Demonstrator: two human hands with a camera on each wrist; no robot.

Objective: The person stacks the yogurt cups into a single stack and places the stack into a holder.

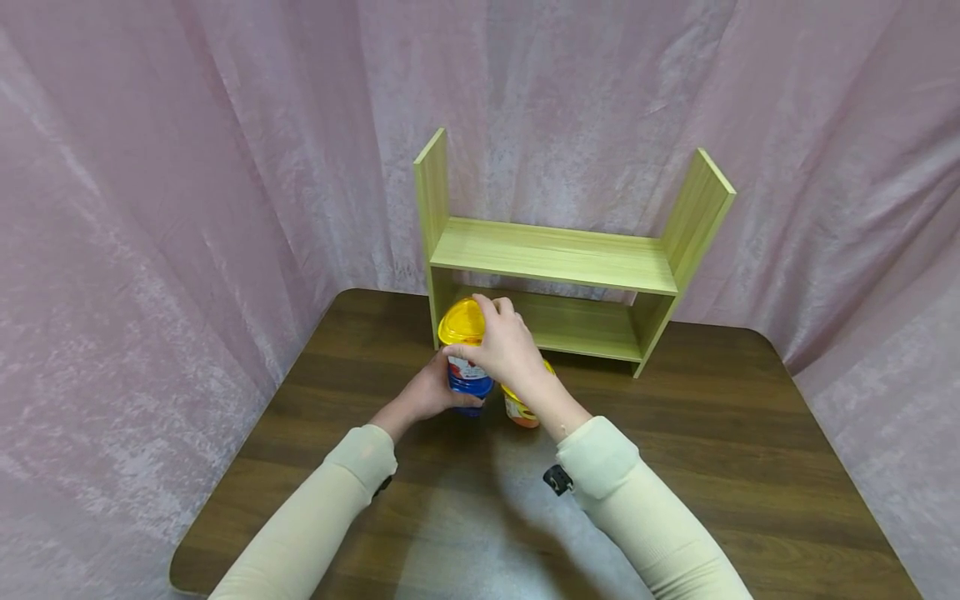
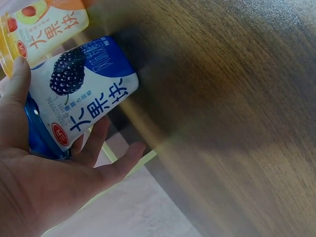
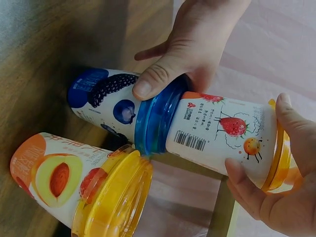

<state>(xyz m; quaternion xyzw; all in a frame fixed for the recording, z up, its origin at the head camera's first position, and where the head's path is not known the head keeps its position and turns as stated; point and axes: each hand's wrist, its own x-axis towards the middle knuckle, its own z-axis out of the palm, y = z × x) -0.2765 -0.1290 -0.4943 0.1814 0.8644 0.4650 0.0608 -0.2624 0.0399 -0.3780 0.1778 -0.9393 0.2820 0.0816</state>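
My left hand (image 1: 426, 392) grips a yogurt cup with a blue lid and blackberry and blueberry pictures (image 3: 106, 101), its thumb and fingers around the lid end. That cup stands upright on the table. Directly above it, my right hand (image 1: 513, 340) holds a second yogurt cup with a strawberry picture and a yellow lid (image 3: 222, 133), fingers and thumb about its upper part. The strawberry cup's base is right at the blue lid. Just to the right stands a third yogurt cup, with a peach picture and yellow lid (image 3: 59, 177), beneath my right wrist in the head view.
Behind the cups stands a light wooden two-tier shelf (image 1: 555, 252) with raised side panels. The dark brown wooden table (image 1: 712, 433) has rounded corners. Pink curtains (image 1: 570, 100) hang around its back and sides.
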